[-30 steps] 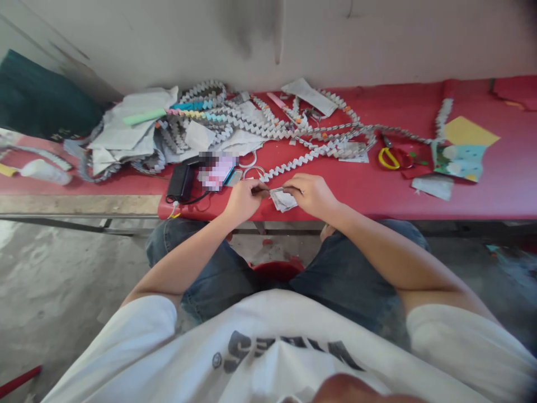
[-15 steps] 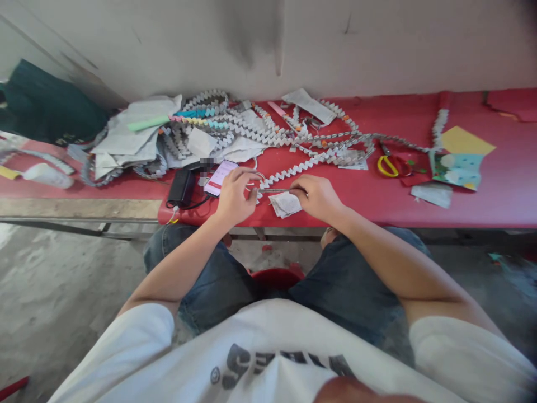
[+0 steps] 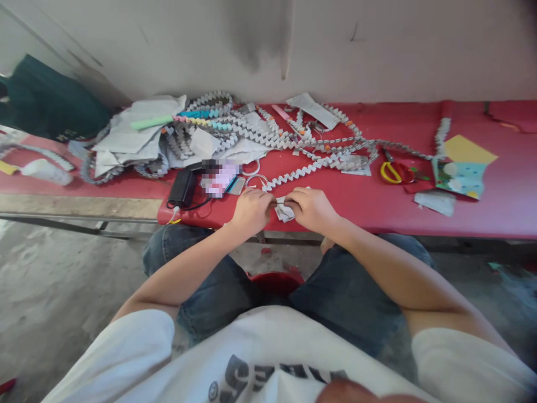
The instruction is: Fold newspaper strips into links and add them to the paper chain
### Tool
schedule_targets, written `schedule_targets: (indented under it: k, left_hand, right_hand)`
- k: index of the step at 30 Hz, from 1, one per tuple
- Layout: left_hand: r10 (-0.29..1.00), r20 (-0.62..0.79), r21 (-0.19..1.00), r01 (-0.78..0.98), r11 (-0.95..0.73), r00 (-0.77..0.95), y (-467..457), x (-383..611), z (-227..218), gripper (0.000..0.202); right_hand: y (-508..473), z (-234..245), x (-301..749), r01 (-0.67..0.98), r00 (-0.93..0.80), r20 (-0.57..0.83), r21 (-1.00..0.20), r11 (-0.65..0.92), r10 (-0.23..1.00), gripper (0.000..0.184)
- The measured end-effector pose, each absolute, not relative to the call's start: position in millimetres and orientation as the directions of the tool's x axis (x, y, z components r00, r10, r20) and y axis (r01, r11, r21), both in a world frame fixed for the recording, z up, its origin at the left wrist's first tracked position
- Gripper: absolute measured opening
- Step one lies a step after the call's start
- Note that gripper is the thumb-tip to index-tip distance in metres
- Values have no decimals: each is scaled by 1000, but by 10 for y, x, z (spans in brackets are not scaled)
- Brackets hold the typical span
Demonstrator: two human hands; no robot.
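Note:
My left hand (image 3: 251, 211) and my right hand (image 3: 311, 208) meet at the front edge of the red bench (image 3: 419, 215). Both are closed, pinching a small folded strip of grey printed paper (image 3: 285, 211) between their fingertips. Just beyond the hands lies the near end of a long folded zigzag paper chain (image 3: 310, 167), which runs back into a tangle of similar chains. A phone (image 3: 222, 178) and a black power bank (image 3: 181, 187) lie left of my left hand.
A heap of newspaper sheets (image 3: 130, 134) and coloured zigzag chains fills the back left. Yellow-handled scissors (image 3: 392, 172) and coloured paper pieces (image 3: 461, 168) lie to the right. A dark green bag (image 3: 46, 109) sits at far left. A wall stands behind the bench.
My left hand came back from near the phone to the paper strip. Both hands have closed together on it, and the strip now looks folded shorter between them.

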State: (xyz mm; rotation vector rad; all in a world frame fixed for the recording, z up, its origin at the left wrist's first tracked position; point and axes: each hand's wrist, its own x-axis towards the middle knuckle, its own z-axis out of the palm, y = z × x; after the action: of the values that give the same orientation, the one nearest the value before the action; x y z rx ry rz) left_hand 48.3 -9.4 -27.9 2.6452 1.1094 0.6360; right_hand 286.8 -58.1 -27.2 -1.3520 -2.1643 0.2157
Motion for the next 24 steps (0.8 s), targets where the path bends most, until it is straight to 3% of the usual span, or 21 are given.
schedule_targets:
  k: [10,16,18,21,24]
  left_hand:
    - [776,311,419,654,-630,548,111,292,-173,24]
    - [901,208,482,761,-434,382,261,107,-20,16]
    - [882,207,468,749,-469,423,227,139,-23,16]
    - [800,245,407,691,-597,547,102,263,-98,19]
    - [699,287,374,595,-712,655,-16,377,-197,24]
  right_hand:
    - [-502,-112,3066,733,-262,386,-517,442,885,19]
    - [-447,-54,3302,738,-122,471,-545,397,874,11]
    - [-469,-47,3258,736,-158,514,-508,448,843,17]
    - [-530,-55,3067,777,-328,529,-320,542,783,47]
    - [-577,-82,2880,836,-418,365,-205,509,832,27]
